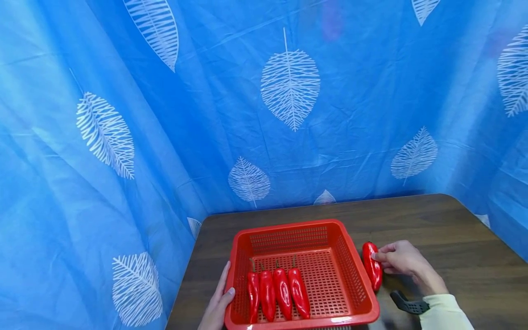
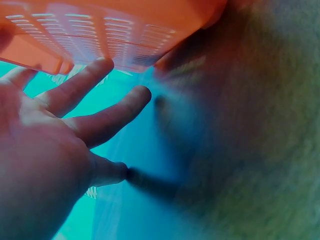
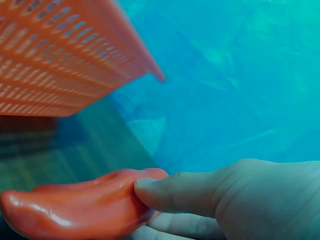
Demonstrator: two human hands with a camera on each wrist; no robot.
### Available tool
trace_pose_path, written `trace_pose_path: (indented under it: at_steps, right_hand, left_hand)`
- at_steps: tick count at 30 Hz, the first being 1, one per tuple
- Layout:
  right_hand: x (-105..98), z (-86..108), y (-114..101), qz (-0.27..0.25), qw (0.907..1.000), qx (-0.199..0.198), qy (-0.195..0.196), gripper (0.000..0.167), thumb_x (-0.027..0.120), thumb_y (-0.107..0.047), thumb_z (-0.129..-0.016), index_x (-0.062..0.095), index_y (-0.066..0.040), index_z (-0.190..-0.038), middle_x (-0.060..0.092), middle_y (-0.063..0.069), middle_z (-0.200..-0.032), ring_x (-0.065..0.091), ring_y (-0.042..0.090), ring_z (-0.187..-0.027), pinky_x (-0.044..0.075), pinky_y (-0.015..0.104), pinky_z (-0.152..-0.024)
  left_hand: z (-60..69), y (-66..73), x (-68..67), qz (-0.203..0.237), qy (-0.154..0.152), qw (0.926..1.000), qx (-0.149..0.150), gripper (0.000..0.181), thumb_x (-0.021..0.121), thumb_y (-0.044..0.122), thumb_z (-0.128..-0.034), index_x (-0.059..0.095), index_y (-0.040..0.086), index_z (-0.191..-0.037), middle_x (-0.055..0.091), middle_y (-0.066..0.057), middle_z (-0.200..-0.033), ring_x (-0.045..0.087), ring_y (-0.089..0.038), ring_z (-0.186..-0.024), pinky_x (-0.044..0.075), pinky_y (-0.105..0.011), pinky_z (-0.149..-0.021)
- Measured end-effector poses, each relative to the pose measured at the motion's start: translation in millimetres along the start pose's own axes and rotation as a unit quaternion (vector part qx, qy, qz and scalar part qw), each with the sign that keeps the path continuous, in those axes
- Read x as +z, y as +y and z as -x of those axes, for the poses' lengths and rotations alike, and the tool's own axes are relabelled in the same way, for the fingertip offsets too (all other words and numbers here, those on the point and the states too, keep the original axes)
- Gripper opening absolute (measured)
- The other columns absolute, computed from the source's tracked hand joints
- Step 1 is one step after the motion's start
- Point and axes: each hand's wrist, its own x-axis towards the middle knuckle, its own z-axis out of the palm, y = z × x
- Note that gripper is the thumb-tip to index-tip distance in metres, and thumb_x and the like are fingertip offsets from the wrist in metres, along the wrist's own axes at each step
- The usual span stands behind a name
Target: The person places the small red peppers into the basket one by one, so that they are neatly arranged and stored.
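A red plastic basket with slotted walls stands on the table. Several red peppers lie side by side in its left half, stems toward the far wall. At the basket's left side is my left hand, its fingers straight and touching the outer wall; the left wrist view shows those fingers spread beneath the slotted side. To the right of the basket, my right hand pinches another red pepper between thumb and fingers. In the right wrist view the thumb presses on one end of this glossy pepper.
The dark wooden table reaches back to a blue curtain printed with white leaves, which also hangs along both sides. A black wrist strap sits by the right sleeve.
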Motion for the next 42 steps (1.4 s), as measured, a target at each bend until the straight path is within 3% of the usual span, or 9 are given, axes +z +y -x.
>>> trace_pose_path:
  at_steps: [7, 16, 22, 26, 32, 42]
  right_hand:
    - [-24, 6.4, -8, -0.012, 0.9996, -0.024, 0.004, 0.063, 0.08, -0.028, -0.102, 0.059, 0.019, -0.138, 0.079, 0.026, -0.113, 0.081, 0.028, -0.094, 0.069, 0.044, -0.085]
    - [-39, 18.0, -20, -0.043, 0.9973, -0.059, 0.0, 0.068, 0.071, -0.032, -0.108, 0.051, 0.021, -0.147, 0.079, 0.024, -0.118, 0.082, 0.032, -0.1, 0.068, 0.048, -0.092]
    - [-41, 32.3, -39, -0.054, 0.9941, -0.094, -0.005, 0.07, 0.069, -0.034, -0.109, 0.05, 0.02, -0.149, 0.078, 0.024, -0.124, 0.082, 0.031, -0.104, 0.068, 0.043, -0.091]
    - [-31, 40.9, -56, -0.061, 0.99, -0.126, -0.014, 0.064, 0.071, -0.029, -0.108, 0.054, 0.019, -0.147, 0.079, 0.024, -0.123, 0.082, 0.032, -0.104, 0.069, 0.042, -0.089]
    - [2, 46.3, -76, -0.064, 0.9857, -0.153, -0.032, 0.053, 0.075, -0.024, -0.105, 0.063, 0.014, -0.14, 0.081, 0.021, -0.118, 0.082, 0.032, -0.1, 0.069, 0.047, -0.089]
    - [54, 43.5, -100, -0.039, 0.987, -0.15, -0.04, 0.039, 0.08, -0.014, -0.099, 0.072, 0.009, -0.13, 0.081, 0.015, -0.109, 0.079, 0.024, -0.089, 0.07, 0.047, -0.084]
  left_hand:
    - [-0.8, 2.7, -0.9, -0.006, -0.003, 1.0, -0.006, 0.08, 0.041, 0.032, -0.1192, -0.015, 0.032, -0.175, -0.012, -0.032, -0.18, 0.028, -0.058, -0.16, 0.052, -0.06, -0.116]
    - [-0.1, 0.3, -3.4, -0.023, -0.022, 0.9991, 0.027, 0.079, 0.039, 0.028, -0.1195, -0.018, 0.025, -0.175, -0.013, -0.034, -0.178, 0.027, -0.054, -0.159, 0.052, -0.052, -0.118]
    - [0.7, 1.5, -4.2, -0.011, -0.015, 0.9998, -0.008, 0.08, 0.041, 0.033, -0.1193, -0.017, 0.031, -0.175, -0.013, -0.033, -0.179, 0.023, -0.061, -0.16, 0.052, -0.061, -0.116]
    - [0.2, 3.0, -5.1, -0.013, -0.015, 0.9997, -0.013, 0.079, 0.04, 0.033, -0.1195, -0.017, 0.033, -0.175, -0.013, -0.032, -0.18, 0.021, -0.062, -0.16, 0.051, -0.063, -0.116]
    - [0.0, 4.5, -5.9, -0.019, -0.015, 0.9997, -0.005, 0.079, 0.039, 0.034, -0.1195, -0.017, 0.032, -0.175, -0.014, -0.031, -0.18, 0.02, -0.061, -0.161, 0.051, -0.062, -0.117]
    - [1.1, 3.1, -4.5, -0.021, -0.03, 0.999, 0.026, 0.076, 0.035, 0.029, -0.1203, -0.02, 0.027, -0.174, -0.015, -0.035, -0.178, 0.024, -0.057, -0.16, 0.049, -0.058, -0.119]
